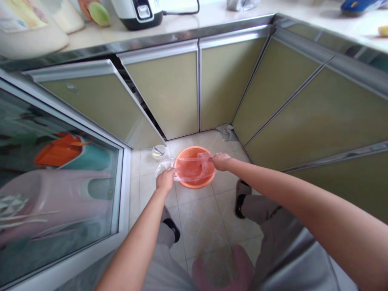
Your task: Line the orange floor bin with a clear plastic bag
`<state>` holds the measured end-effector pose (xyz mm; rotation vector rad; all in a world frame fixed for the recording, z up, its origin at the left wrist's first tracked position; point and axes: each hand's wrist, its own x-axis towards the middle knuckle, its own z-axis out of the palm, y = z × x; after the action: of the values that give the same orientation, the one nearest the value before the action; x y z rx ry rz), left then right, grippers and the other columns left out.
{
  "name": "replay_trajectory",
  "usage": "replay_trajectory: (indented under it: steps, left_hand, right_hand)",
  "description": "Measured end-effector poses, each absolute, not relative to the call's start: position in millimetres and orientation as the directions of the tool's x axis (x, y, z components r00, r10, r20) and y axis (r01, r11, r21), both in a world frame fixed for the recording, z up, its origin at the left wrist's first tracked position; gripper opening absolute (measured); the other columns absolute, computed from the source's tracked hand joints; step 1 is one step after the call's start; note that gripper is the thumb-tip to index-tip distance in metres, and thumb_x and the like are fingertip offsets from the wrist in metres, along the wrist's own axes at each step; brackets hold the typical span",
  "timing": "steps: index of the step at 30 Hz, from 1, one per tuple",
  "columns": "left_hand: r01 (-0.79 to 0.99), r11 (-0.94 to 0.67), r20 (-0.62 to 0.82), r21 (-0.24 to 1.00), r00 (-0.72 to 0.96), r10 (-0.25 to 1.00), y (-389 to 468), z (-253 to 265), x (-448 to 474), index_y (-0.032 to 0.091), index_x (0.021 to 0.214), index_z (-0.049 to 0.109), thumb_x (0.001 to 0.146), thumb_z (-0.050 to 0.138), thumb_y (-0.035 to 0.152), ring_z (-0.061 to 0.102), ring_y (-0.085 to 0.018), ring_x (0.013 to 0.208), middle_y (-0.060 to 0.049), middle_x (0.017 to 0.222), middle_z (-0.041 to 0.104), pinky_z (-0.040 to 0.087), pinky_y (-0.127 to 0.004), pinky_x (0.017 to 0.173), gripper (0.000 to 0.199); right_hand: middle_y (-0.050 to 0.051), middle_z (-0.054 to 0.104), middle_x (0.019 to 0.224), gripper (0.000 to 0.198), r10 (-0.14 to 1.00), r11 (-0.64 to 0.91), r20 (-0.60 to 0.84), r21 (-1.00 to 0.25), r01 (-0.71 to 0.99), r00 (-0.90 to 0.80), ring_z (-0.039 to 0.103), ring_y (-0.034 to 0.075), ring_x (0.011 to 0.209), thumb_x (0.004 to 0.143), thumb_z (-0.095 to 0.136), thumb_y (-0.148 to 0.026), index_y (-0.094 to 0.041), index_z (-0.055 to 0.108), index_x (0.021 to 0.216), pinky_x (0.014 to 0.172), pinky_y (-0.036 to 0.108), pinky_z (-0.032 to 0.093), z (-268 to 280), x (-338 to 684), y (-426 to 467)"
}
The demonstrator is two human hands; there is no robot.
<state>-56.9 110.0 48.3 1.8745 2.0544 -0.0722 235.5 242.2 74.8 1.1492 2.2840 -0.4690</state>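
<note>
A clear plastic bag [194, 173] is stretched between my two hands above an orange basin [195, 186] on the tiled floor. My left hand [165, 179] grips the bag at the basin's left side, and some of the crumpled film bunches up beyond its fingers. At the right rim my right hand [220, 161] is closed on the other end of the bag. Through the film the orange inside of the basin shows. Just behind my left hand, a small clear round container [159, 152] stands on the floor; what it holds is too small to name.
Cabinet doors [163, 93] enclose the floor ahead and right; one door [91, 101] at left hangs ajar. A glass door [60, 173] stands close on the left. A grey cloth [228, 132] lies in the corner. Below me is a pink stool [200, 273]. Jars and an appliance [139, 16] sit on the counter.
</note>
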Motion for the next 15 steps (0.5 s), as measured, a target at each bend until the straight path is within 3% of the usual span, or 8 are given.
replay_trajectory:
  steps: [4, 7, 11, 15]
  left_hand:
    - [0.973, 0.156, -0.283, 0.172, -0.103, 0.954, 107.5, 38.3, -59.5, 0.029, 0.147, 0.060, 0.090, 0.059, 0.008, 0.065, -0.029, 0.127, -0.010, 0.152, 0.060, 0.052, -0.041, 0.102, 0.060]
    - [0.980, 0.115, -0.240, 0.164, -0.073, 0.968, 109.8, 35.8, -57.6, 0.028, 0.157, 0.050, 0.083, 0.074, 0.012, 0.055, -0.035, 0.140, -0.013, 0.160, 0.051, 0.048, -0.046, 0.111, 0.080]
    - [0.984, 0.069, -0.252, 0.167, -0.025, 0.967, 112.2, 29.7, -60.3, 0.031, 0.164, 0.039, 0.074, 0.087, 0.019, 0.052, -0.038, 0.142, -0.014, 0.159, 0.051, 0.045, -0.048, 0.115, 0.102]
    - [0.982, 0.052, -0.296, 0.179, 0.004, 0.955, 107.9, 17.9, -66.2, 0.029, 0.164, 0.037, 0.064, 0.096, 0.022, 0.042, -0.036, 0.152, -0.017, 0.166, 0.042, 0.040, -0.046, 0.120, 0.116]
  right_hand:
    - [0.017, 0.069, 0.137, 0.057, 0.654, 0.537, -0.603, -0.053, 0.842, -0.455, 0.068, 0.034, 0.123, 0.097, 0.056, -0.017, -0.027, 0.054, 0.153, 0.097, 0.046, 0.055, 67.8, 251.2, 237.5]
    - [0.018, 0.070, 0.134, 0.059, 0.683, 0.509, -0.591, -0.036, 0.860, -0.429, 0.069, 0.034, 0.121, 0.096, 0.057, -0.016, -0.027, 0.053, 0.154, 0.095, 0.044, 0.055, 58.3, 260.7, 236.3]
    - [0.019, 0.072, 0.131, 0.055, 0.714, 0.456, -0.571, -0.058, 0.888, -0.404, 0.070, 0.035, 0.120, 0.096, 0.060, -0.021, -0.025, 0.055, 0.151, 0.095, 0.045, 0.055, 45.7, 272.1, 230.2]
    - [0.018, 0.074, 0.126, 0.075, 0.716, 0.406, -0.571, -0.125, 0.905, -0.400, 0.071, 0.036, 0.116, 0.087, 0.077, -0.033, -0.025, 0.048, 0.156, 0.094, 0.047, 0.056, 27.2, 282.8, 218.6]
